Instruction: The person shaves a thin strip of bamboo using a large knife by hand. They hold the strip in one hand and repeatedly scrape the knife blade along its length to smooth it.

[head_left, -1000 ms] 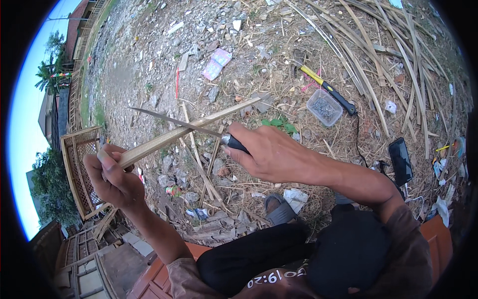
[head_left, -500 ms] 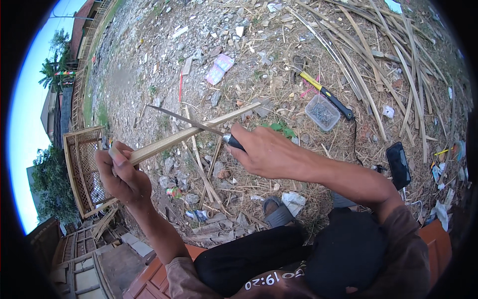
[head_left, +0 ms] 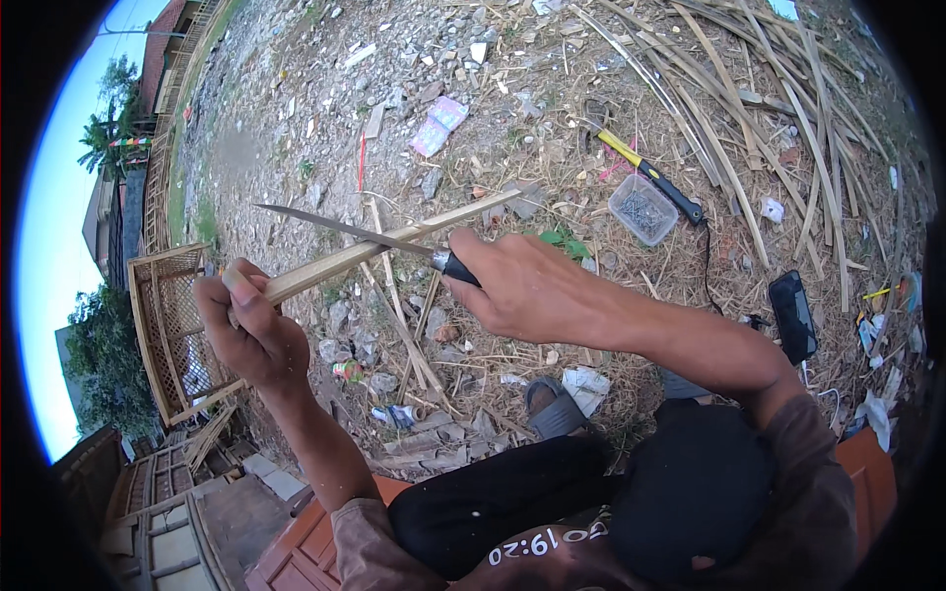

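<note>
My left hand [head_left: 253, 330] is closed around the near end of a pale split-bamboo strip [head_left: 325, 271], which slants up and away to the right. My right hand [head_left: 519, 286] grips the black handle of a knife [head_left: 330, 225]. Its long narrow blade lies across the strip near the strip's middle, with the tip pointing left beyond it. Whether the edge bites into the strip cannot be made out.
On the littered ground lie a yellow-and-black hammer [head_left: 645, 172], a clear plastic tub of nails [head_left: 642, 210], a phone [head_left: 791, 313] and a pile of bamboo strips [head_left: 788, 108]. A lattice-panelled wooden frame [head_left: 169, 330] stands at left. A grey sandal [head_left: 555, 409] shows below.
The knife has slid leftward across the strip, its tip now farther left. The strip's far end has shifted slightly right and up. Both hands keep their holds.
</note>
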A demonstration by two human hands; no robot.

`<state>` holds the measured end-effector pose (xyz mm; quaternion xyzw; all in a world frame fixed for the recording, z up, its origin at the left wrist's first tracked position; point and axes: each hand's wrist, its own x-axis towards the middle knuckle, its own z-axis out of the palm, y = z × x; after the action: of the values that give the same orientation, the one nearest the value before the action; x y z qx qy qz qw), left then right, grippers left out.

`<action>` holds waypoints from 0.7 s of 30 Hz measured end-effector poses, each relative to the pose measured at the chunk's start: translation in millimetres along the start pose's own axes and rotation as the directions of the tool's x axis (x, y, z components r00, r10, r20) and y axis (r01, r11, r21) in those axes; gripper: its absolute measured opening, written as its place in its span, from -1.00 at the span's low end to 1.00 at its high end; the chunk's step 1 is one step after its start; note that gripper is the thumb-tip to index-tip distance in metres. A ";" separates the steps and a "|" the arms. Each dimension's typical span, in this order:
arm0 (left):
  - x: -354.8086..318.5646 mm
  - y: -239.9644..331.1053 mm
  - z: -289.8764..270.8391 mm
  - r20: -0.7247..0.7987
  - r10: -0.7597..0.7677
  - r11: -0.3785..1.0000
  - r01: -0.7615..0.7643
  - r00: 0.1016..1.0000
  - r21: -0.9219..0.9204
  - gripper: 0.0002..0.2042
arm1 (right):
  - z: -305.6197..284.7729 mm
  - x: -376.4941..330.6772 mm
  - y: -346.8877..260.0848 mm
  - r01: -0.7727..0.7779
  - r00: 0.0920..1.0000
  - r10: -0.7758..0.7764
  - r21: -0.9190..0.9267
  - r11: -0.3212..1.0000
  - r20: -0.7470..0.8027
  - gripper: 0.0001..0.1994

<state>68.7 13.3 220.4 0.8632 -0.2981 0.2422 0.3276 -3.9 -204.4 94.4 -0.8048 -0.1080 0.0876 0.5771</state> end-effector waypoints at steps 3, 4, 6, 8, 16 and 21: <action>3.9 4.9 9.8 -0.046 0.050 0.998 -0.048 0.998 0.049 -0.75 | -3.7 5.7 7.5 0.023 1.000 -0.024 -0.030 0.999 -0.019 -0.77; 3.7 3.6 9.9 -0.044 0.065 0.998 -0.064 0.997 0.023 -0.76 | -9.5 5.2 2.8 0.015 1.000 -0.015 -0.025 1.000 -0.003 -0.77; 2.6 1.5 8.9 -0.023 0.055 0.998 -0.054 0.998 0.018 -0.76 | -6.1 3.7 3.1 0.031 0.999 -0.031 -0.004 1.000 -0.018 -0.77; 5.6 4.9 9.3 -0.031 0.020 0.998 -0.018 0.999 0.065 -0.77 | -4.4 3.2 10.2 0.111 0.991 -0.111 -0.011 0.994 -0.081 -0.77; 2.6 6.7 7.4 0.033 0.024 0.998 -0.026 0.999 0.053 -0.78 | -8.5 -2.9 12.3 0.027 0.998 -0.030 -0.061 0.998 -0.056 -0.76; 7.4 9.0 7.6 0.027 -0.007 0.997 0.005 1.000 0.077 -0.78 | -14.1 -3.9 1.7 0.057 0.996 -0.059 -0.025 0.998 -0.070 -0.75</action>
<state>69.6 -0.2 223.7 0.8793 -0.2902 0.2409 0.2908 -3.8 -218.9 97.4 -0.8106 -0.1118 0.0409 0.5734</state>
